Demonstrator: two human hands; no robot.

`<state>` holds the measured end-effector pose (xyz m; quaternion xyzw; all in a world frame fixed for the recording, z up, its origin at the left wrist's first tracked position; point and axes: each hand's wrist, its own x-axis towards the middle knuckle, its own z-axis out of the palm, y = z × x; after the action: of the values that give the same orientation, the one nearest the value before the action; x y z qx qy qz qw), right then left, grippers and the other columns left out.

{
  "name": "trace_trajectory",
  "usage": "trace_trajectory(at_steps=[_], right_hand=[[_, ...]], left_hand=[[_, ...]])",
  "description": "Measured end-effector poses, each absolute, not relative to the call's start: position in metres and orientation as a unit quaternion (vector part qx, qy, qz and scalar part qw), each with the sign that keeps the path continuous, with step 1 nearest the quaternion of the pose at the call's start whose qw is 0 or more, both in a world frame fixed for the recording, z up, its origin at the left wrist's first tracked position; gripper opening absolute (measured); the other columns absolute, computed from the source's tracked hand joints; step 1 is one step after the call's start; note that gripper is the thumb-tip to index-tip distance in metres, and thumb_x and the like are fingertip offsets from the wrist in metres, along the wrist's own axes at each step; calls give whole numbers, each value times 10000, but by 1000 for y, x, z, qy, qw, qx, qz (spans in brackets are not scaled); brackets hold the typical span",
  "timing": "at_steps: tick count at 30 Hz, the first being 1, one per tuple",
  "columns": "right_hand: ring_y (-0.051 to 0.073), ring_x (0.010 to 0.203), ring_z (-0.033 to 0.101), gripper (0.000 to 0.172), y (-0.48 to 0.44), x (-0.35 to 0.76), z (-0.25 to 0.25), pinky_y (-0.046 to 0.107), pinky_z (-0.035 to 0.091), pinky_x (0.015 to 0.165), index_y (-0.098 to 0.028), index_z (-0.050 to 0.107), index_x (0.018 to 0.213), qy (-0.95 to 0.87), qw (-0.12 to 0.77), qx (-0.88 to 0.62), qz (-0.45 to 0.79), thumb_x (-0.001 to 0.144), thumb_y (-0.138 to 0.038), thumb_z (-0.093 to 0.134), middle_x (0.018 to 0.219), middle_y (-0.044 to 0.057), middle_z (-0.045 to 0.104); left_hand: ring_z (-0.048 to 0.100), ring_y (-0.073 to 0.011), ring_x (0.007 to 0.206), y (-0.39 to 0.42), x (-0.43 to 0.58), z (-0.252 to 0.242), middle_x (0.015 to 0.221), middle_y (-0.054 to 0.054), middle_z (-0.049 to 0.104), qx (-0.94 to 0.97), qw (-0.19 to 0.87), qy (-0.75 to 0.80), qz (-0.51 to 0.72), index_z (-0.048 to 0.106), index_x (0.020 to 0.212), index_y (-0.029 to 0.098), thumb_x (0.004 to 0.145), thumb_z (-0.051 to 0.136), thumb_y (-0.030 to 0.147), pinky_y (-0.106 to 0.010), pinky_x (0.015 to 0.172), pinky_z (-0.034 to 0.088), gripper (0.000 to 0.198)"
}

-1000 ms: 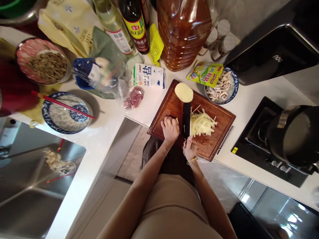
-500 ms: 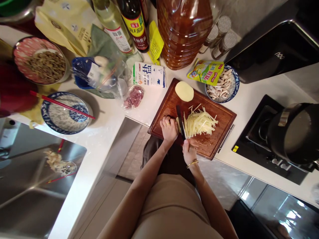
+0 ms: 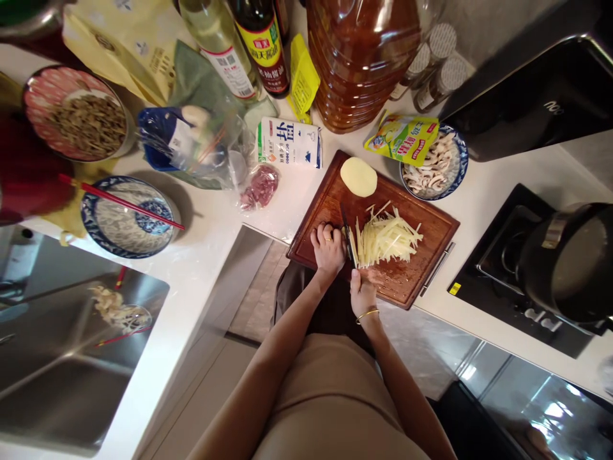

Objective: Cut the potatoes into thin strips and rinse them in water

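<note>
On the wooden cutting board (image 3: 320, 223), my right hand (image 3: 363, 291) grips a dark-bladed kitchen knife (image 3: 349, 237) by its handle. The blade stands close beside the fingers of my left hand (image 3: 329, 248), which are curled down over potato slices mostly hidden beneath them. Right of the blade lies a heap of potato shreds (image 3: 390, 236), with a few thin strips against the knife. A pale cut piece of potato (image 3: 359, 177) rests flat near the board's far corner.
A bowl of sliced mushrooms (image 3: 433, 169), partly under a yellow-green packet (image 3: 402, 138), stands behind the board. At right is a stove with a black pot (image 3: 569, 262). Left are bagged meat (image 3: 260, 186), a bowl with red chopsticks (image 3: 129, 217) and the sink (image 3: 62, 390).
The knife blade has become more upright, showing a thinner edge, and a few strips now lie loose beside it. My left hand stays on the potato. The whole view has shifted slightly.
</note>
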<state>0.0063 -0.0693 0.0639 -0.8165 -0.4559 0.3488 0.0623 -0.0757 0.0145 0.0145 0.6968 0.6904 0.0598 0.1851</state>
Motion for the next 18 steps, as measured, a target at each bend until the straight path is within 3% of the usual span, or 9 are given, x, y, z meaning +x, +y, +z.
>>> trace_trajectory(at_steps=[9,18], right_hand=[[97,339,367,610,-62,16,53,245,286,406,-227,342,489,-312,170,-810,467,888,-591,60,389,-30,352],[121,447,452,608,-78,10,67,256,345,519,-217,396,484,-433,121,-807,382,909,-562,130,438,8,455]], left_hand=[[366,-319,1259,13,-75,13,1199,-165,529,693,175,688,124,575,995,142,900,379,278,-526,1042,228,257],[375,-311,1247,12,-79,14,1195,-181,519,676,183,702,127,568,965,130,908,352,280,-524,1039,234,269]])
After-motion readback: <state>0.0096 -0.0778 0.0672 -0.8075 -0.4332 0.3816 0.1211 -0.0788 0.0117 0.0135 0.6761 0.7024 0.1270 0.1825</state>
